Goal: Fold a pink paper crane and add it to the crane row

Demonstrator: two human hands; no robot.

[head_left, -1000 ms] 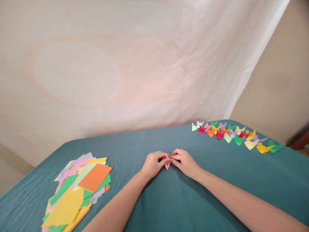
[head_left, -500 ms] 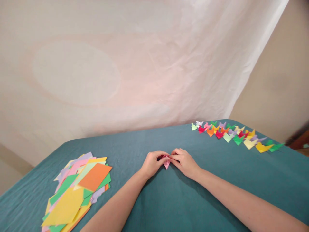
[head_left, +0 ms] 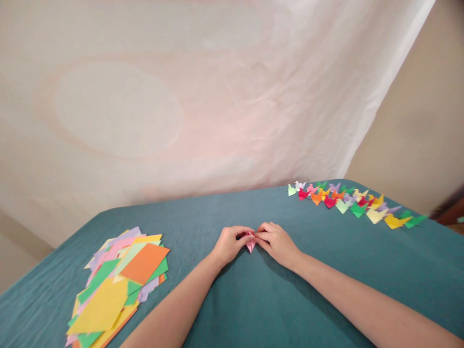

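Observation:
A small piece of folded pink origami paper (head_left: 251, 244) is between my hands at the middle of the table, its pointed end toward me. My left hand (head_left: 232, 243) pinches it from the left with thumb and fingers. From the right, my right hand (head_left: 274, 242) closes its thumb and fingertips on the paper's other side. The fingertips of both hands nearly meet and cover the paper's upper part and side edges.
On the left lies a loose pile of coloured paper sheets (head_left: 105, 304). Rows of folded paper birds (head_left: 358, 210) in several colours stand at the back right of the teal tablecloth (head_left: 203, 212). A pale cloth (head_left: 217, 106) hangs behind the table.
Both hands stay on the pink paper, with barely any movement of the fingers. The view has shifted very slightly.

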